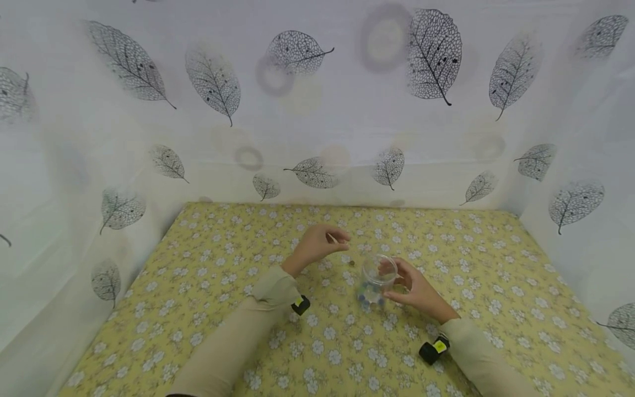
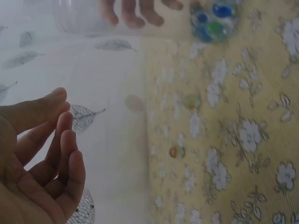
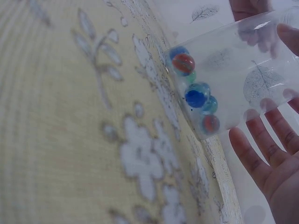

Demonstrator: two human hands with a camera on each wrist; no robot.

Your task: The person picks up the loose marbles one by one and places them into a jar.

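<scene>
A clear jar (image 1: 379, 270) stands on the flowered cloth with several glass marbles (image 1: 371, 296) at its bottom. My right hand (image 1: 414, 286) grips the jar's side, its thumb and fingers curved round the wall. In the right wrist view the marbles (image 3: 195, 99) show blue, red and green through the jar (image 3: 224, 93). To the left of the jar, my left hand (image 1: 322, 242) hovers over the cloth, fingers loosely bent and thumb near the fingertips, with nothing visible between them. An amber marble (image 2: 176, 152) and a pale marble (image 2: 192, 101) lie loose on the cloth in the left wrist view.
The yellow flowered cloth (image 1: 223, 309) covers the table. White leaf-printed sheets (image 1: 337, 127) rise behind it and at both sides. A black wrist camera (image 1: 300, 304) is strapped at the left sleeve, another camera (image 1: 430, 352) at the right.
</scene>
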